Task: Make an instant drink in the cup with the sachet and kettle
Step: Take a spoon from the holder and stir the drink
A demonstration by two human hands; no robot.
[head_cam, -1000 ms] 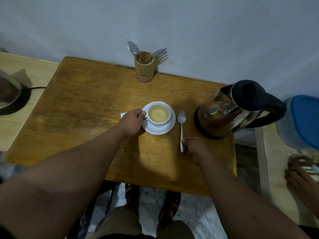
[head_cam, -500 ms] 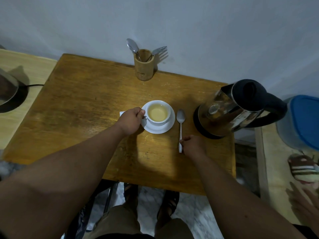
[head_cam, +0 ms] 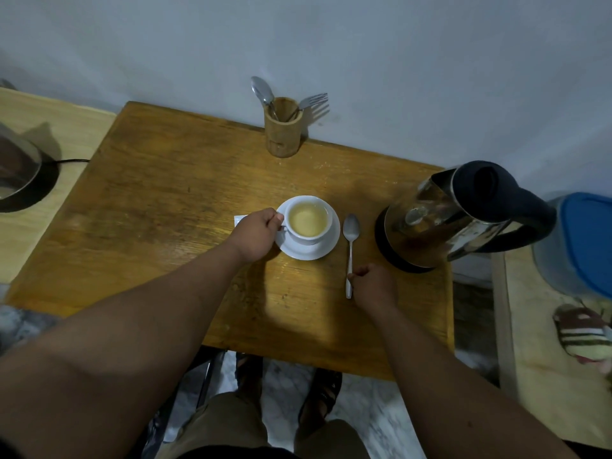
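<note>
A white cup (head_cam: 308, 238) holding pale yellow liquid stands on a white saucer (head_cam: 318, 251) in the middle of the wooden table (head_cam: 165, 200). My left hand (head_cam: 256, 235) grips the cup's handle on its left side. A white sachet corner (head_cam: 239, 220) peeks out behind that hand. A metal spoon (head_cam: 350, 240) lies flat to the right of the saucer, and my right hand (head_cam: 372, 284) pinches the end of its handle. The steel kettle (head_cam: 443, 217) with a black lid and handle sits on its base at the right.
A bamboo holder (head_cam: 282, 130) with a spoon and a fork stands at the table's back edge by the wall. A blue-lidded container (head_cam: 576, 240) is at the far right, a dark round appliance (head_cam: 20, 180) at the far left. A striped cloth (head_cam: 586, 332) lies lower right.
Both hands stay where they were: left on the cup handle, right at the spoon's handle end. Another person's hand at the lower right has left the view.
</note>
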